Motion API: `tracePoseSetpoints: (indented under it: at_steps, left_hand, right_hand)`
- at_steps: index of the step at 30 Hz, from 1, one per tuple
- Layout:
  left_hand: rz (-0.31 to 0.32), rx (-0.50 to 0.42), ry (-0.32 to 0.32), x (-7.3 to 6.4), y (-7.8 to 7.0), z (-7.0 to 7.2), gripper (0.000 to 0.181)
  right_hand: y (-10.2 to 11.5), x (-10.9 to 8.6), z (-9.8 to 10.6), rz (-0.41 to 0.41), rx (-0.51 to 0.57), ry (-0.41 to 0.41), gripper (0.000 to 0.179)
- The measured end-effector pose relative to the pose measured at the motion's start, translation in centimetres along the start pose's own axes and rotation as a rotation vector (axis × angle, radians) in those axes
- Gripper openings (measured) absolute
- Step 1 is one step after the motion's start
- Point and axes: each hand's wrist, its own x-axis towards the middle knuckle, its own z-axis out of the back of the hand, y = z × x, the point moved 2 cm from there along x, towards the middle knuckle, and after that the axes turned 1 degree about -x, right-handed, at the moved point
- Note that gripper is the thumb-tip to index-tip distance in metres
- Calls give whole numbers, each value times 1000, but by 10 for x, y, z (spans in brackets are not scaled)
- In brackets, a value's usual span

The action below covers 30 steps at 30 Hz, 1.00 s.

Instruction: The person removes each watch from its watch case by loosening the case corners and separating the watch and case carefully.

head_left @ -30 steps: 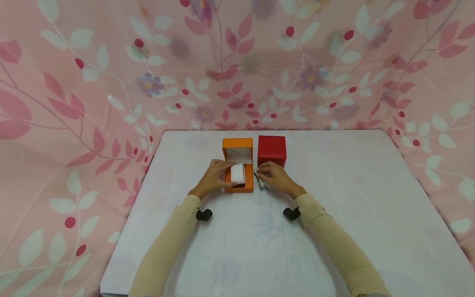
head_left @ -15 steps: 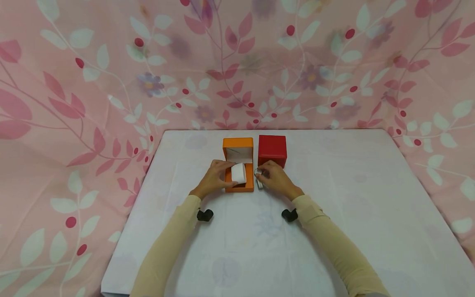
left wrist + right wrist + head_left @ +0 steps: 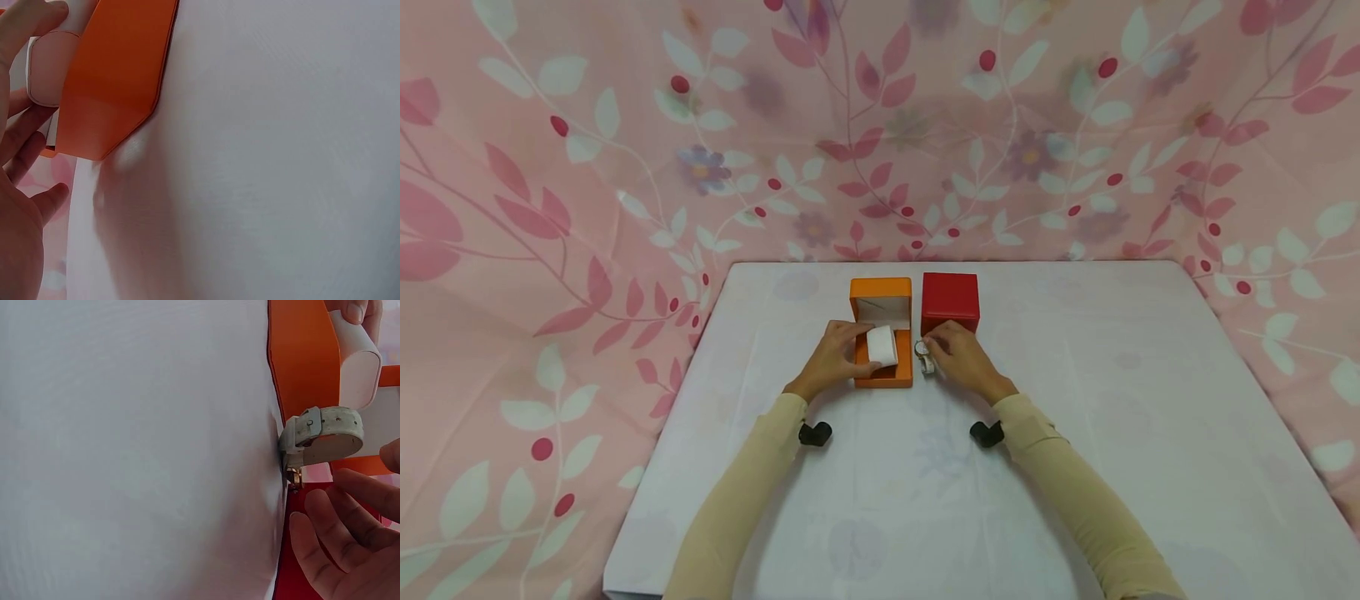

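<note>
My left hand (image 3: 837,354) grips a white watch cushion (image 3: 882,346) between thumb and fingers. The cushion (image 3: 53,65) sits tilted in the opened orange watch box (image 3: 883,382), its pale rounded end visible in the left wrist view. Just right of the box, a wristwatch (image 3: 927,365) with a white buckled strap stands on the white cloth, the strap (image 3: 331,432) bent in a loop. My right hand (image 3: 957,357) is beside the watch with fingertips close to its dial. In the right wrist view, a gap shows between thumb and fingers (image 3: 340,531), which are loosely bent.
A closed red box (image 3: 951,296) stands behind the watch and my right hand. The orange box's raised lid (image 3: 880,289) is at its far side. White cloth (image 3: 895,500) covers the table, and a pink floral curtain (image 3: 880,125) hangs behind it.
The watch has turned, so its dial now shows beside my right fingertips, and its strap end sits slightly farther back. My left hand stays on the cushion, which is tilted a little more.
</note>
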Motion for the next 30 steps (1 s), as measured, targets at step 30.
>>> tracePoseSetpoints:
  at_steps: [30]
  left_hand:
    - [-36, 78, 67, 4, 0, -6, 62]
  right_hand:
    - [-3, -7, 6, -29, 19, 28, 23]
